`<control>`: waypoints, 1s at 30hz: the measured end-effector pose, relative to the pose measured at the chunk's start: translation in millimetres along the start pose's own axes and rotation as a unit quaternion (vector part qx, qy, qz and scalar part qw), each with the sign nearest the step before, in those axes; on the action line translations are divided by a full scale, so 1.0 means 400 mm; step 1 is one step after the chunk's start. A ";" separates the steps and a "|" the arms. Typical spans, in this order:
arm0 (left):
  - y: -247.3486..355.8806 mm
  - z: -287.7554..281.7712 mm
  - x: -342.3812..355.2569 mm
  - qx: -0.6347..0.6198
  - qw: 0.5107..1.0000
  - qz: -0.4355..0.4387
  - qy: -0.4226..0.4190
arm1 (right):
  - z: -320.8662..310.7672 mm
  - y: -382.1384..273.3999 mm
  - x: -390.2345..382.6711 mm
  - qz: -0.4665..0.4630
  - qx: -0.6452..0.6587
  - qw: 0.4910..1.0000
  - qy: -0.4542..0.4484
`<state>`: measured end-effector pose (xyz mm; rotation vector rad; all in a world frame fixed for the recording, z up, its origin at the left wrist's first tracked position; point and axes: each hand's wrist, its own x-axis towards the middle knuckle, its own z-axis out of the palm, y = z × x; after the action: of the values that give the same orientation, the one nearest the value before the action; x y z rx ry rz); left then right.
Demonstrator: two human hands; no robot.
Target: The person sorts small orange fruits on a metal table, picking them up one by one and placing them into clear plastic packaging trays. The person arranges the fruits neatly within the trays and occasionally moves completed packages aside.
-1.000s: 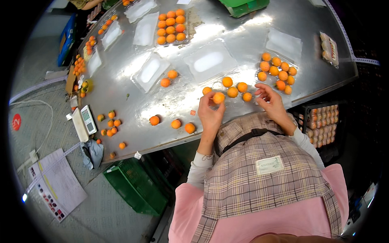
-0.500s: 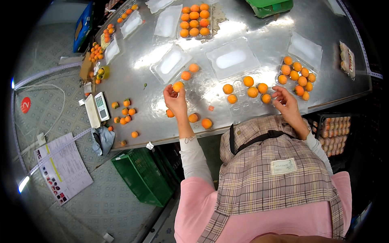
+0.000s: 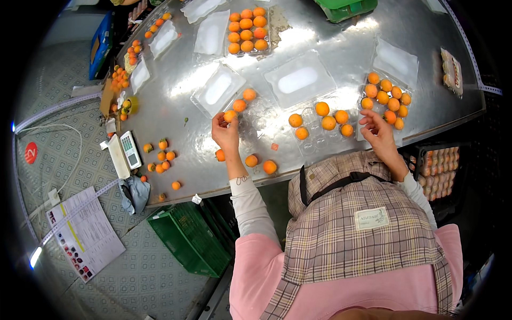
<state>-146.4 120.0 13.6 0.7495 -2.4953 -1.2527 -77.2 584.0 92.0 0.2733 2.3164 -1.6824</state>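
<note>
My left hand [image 3: 224, 136] has its fingers closed on an orange fruit [image 3: 230, 116], just below two other orange fruits [image 3: 244, 100] near a clear lidded pack [image 3: 217, 88]. My right hand [image 3: 377, 130] is open, fingers loosely curved and apart, beside a clear molded tray [image 3: 318, 140] with several fruits [image 3: 328, 122] on it. Just above that hand, a fuller group of fruits [image 3: 382, 97] sits in a clear tray. I see no object between the right hand's fingers. More loose fruits [image 3: 269, 167] lie near the steel table's front edge [image 3: 288, 174].
A filled fruit tray [image 3: 246, 30], empty clear packs [image 3: 298, 80] and a green crate [image 3: 345, 7] are farther back. A scale [image 3: 130, 149] and loose fruits [image 3: 165, 156] are at left. Below the table are a green crate [image 3: 189, 240] and a black crate [image 3: 437, 170] of packs.
My left hand has moved leftward from the middle tray with an orange fruit, toward the two fruits by the left pack. My right hand stayed near the right tray. The view has shifted slightly.
</note>
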 end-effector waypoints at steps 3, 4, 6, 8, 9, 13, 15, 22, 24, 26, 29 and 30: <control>-0.006 0.002 -0.007 -0.024 0.999 0.020 0.012 | 0.008 -0.013 0.000 0.006 -0.003 1.000 -0.011; 0.004 0.004 -0.010 -0.034 0.999 0.016 0.024 | 0.008 -0.018 0.000 0.007 -0.004 1.000 -0.011; 0.023 -0.002 -0.025 -0.052 0.998 0.008 0.046 | 0.006 -0.020 0.001 0.004 -0.003 1.000 -0.007; 0.058 0.000 -0.058 -0.063 0.997 0.030 0.017 | 0.003 -0.010 -0.001 0.001 0.000 1.000 0.001; 0.078 0.010 -0.074 -0.069 0.997 0.042 0.000 | 0.001 -0.002 0.001 0.001 0.001 1.000 0.006; 0.081 0.073 -0.121 -0.014 0.997 0.068 0.011 | -0.009 0.011 0.006 0.000 0.016 1.000 0.020; 0.053 0.090 -0.118 0.028 0.993 0.105 0.035 | -0.051 0.005 0.015 -0.015 0.003 0.999 0.051; 0.044 0.113 -0.125 0.052 0.995 0.080 0.037 | -0.255 0.070 0.051 -0.080 -0.279 0.933 0.211; 0.054 0.119 -0.123 0.032 0.998 0.049 0.019 | -0.256 0.081 0.057 -0.108 -0.342 0.909 0.211; 0.054 0.114 -0.121 0.024 0.999 0.038 0.016 | -0.219 0.060 0.079 -0.096 -0.347 0.913 0.190; 0.070 0.109 -0.125 0.001 1.000 0.023 0.004 | -0.157 0.040 0.105 -0.174 -0.370 0.896 0.171; 0.073 0.105 -0.128 0.055 0.995 0.074 0.025 | -0.139 0.031 0.106 -0.188 -0.366 0.901 0.138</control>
<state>-131.6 191.1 12.3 0.5999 -2.5435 -1.0403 -119.4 640.6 83.6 -0.1102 3.1719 -0.7953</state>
